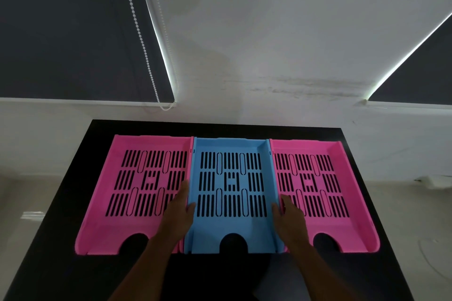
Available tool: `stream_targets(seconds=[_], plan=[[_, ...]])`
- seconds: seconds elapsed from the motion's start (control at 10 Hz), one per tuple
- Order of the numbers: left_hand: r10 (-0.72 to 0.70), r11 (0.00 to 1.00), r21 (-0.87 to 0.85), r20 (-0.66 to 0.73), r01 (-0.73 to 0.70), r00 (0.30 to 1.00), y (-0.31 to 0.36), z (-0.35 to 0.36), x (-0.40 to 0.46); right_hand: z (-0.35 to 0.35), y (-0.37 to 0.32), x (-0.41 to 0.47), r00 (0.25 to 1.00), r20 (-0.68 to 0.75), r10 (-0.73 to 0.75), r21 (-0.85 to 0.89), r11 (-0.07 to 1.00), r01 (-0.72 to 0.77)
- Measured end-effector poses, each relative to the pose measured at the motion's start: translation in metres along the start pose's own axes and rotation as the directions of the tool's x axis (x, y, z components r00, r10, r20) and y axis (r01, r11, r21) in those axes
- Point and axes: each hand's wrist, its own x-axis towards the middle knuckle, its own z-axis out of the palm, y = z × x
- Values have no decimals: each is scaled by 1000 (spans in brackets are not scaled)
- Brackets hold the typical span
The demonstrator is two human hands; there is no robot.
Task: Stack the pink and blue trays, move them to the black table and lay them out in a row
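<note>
A: Head view, black desk (73, 203): 3 trays side by side, pink tray (137, 193), blue tray (232, 193), second pink tray (325, 190). Row looks laid.

B: Left hand (178, 212), right hand (291, 215) clasping blue side walls, likely squaring it between neighbours.

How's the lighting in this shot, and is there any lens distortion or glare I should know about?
Head view: the room is dim, yet the blue tray and both pink trays look vividly saturated on the black table; bright light leaks along the blind edges; wide-angle distortion splays the blinds outward; no strong glare on the trays; both hands appear dark.
</note>
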Motion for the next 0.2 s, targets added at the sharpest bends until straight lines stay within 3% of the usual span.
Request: stream_targets(seconds=[0.1, 0.2], plan=[[43, 995, 93, -86, -35, 995, 0, 3, -14, -18, -10, -11, 1000, -7, 7, -2, 1000, -7], [236, 958, 202, -160, -202, 959, 5, 14, -41, -45, -25, -23, 995, -97, -24, -11, 1000, 23]])
